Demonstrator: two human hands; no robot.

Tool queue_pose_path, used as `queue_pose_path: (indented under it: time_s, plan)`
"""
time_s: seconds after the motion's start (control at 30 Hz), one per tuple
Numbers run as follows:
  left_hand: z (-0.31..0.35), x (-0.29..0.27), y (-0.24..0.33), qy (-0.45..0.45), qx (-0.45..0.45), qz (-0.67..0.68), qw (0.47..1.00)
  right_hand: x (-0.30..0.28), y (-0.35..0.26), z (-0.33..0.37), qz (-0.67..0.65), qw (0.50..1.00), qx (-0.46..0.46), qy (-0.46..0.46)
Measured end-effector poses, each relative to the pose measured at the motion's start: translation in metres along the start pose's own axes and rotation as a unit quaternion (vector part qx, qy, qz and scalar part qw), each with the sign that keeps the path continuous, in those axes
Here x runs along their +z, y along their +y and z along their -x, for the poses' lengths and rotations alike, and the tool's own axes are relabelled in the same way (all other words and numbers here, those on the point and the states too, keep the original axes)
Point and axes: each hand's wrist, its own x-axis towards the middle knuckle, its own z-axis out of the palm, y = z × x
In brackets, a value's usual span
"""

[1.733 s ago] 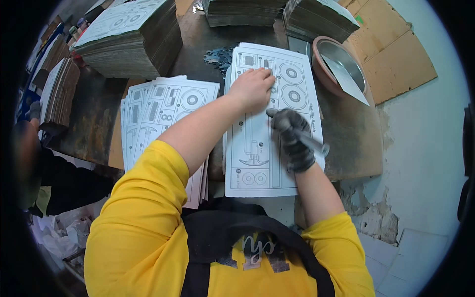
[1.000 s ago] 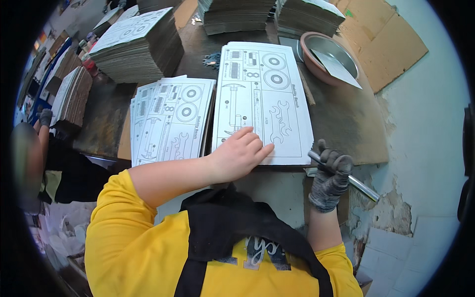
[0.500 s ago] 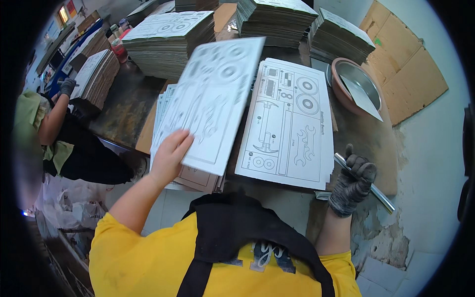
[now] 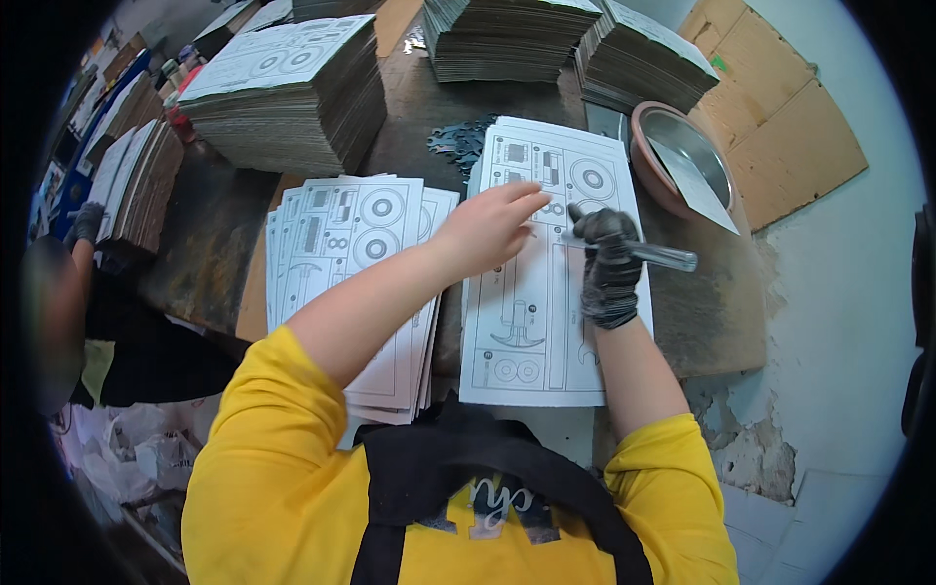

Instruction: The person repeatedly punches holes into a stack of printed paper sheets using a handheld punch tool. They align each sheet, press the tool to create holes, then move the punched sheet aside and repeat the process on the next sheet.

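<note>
A stack of white printed boards (image 4: pixel 531 283), showing line drawings of tools and wheels, lies in front of me. My bare left hand (image 4: pixel 492 229) is over this stack, fingers stretched and apart, holding nothing; I cannot tell whether it touches the top board. Close by on the right, my right hand (image 4: pixel 611 258) in a dark grey glove is closed around a shiny metal rod (image 4: pixel 668 256), which lies crosswise above the boards. To the left, under my left forearm, is a looser pile of similar boards (image 4: pixel 317 234) with uneven edges.
Tall board stacks (image 4: pixel 278 117) stand along the back of the dark table (image 4: pixel 210 273). Small dark cut-out pieces (image 4: pixel 460 141) lie behind the boards. A pinkish basin (image 4: pixel 643 161) with a card in it sits at right, near cardboard (image 4: pixel 780 107). At far left, a co-worker's gloved hand (image 4: pixel 88 222) touches another stack.
The board my left hand held is now on the left pile, and that hand has moved right, emptied. My right hand has brought the rod up and left over the stack.
</note>
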Motion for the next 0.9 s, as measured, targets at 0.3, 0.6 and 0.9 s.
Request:
queue_pose_path:
  time_s: [0.3,0.6,0.9]
  plan:
    - [-0.036,0.061,-0.036,-0.002,0.012,-0.154,0.988,-0.001,0.020,0.014,0.110,0.994,0.016,-0.002]
    - [-0.039,0.054,-0.028,-0.052,-0.029,-0.195,0.979,0.024,-0.060,0.122,0.209,0.952,0.221,-0.028]
    - [-0.035,0.050,-0.016,-0.033,-0.036,-0.200,0.979,0.015,-0.075,0.162,0.156,0.972,-0.032,-0.173]
